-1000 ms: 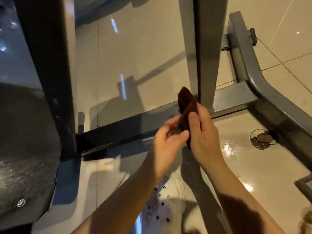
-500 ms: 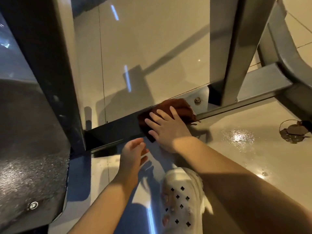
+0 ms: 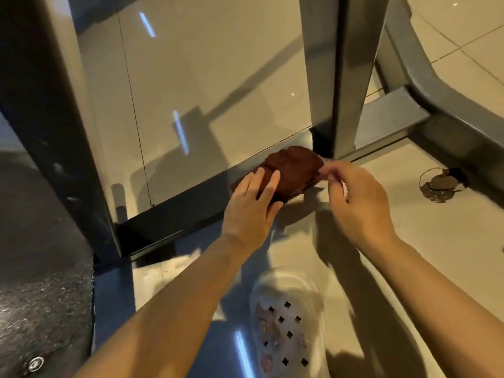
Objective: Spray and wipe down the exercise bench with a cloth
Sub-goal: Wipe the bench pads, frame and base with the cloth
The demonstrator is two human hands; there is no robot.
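Observation:
A folded dark brown cloth point(image 3: 294, 170) lies on the bench's low dark crossbar point(image 3: 174, 214), just left of the grey upright post point(image 3: 335, 77). My left hand point(image 3: 251, 203) rests flat on the cloth's left end with straight fingers. My right hand point(image 3: 357, 197) is at the cloth's right corner, fingers curled and blurred; whether it pinches the cloth is unclear. The black textured bench pad point(image 3: 32, 241) fills the left edge of the view. No spray bottle is in view.
A wide dark upright point(image 3: 54, 105) rises at the left. The grey frame leg point(image 3: 450, 105) angles off to the right. A round floor drain point(image 3: 439, 184) sits in the glossy tile floor at the right. My white perforated shoe point(image 3: 286, 317) stands below the hands.
The cloth went from held between both hands to lying on the crossbar. My right hand came off the top of it to its right corner, and my left hand moved onto it.

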